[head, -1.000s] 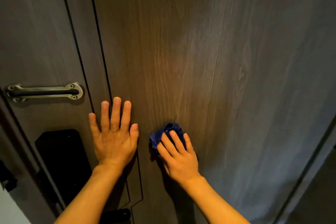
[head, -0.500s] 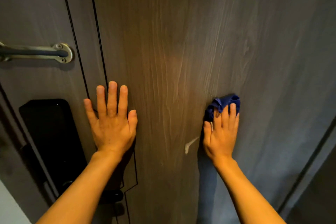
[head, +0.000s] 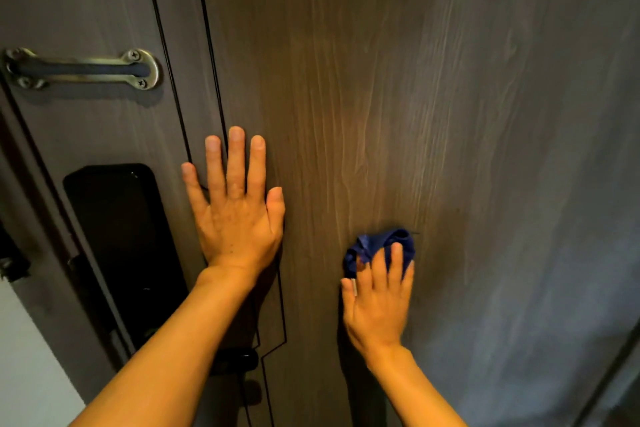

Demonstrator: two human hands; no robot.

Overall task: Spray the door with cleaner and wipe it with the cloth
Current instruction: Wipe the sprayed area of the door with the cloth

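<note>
A dark wood-grain door [head: 398,97] fills the view. My left hand [head: 235,208] lies flat against it with fingers spread, holding nothing, just right of the thin vertical grooves. My right hand [head: 377,298] presses a crumpled blue cloth [head: 381,246] against the door, lower and to the right of the left hand. Most of the cloth is hidden under my fingers. No spray bottle is in view.
A brass pull handle [head: 83,69] is screwed to the door at upper left. Below it sits a black lock panel [head: 117,239], with a black lever [head: 235,359] under my left forearm. The door's edge and frame [head: 609,374] run along the lower right.
My right hand has slid the cloth from the middle to the right and then back down and left. My left hand stays flat on the door. The view has shifted.
</note>
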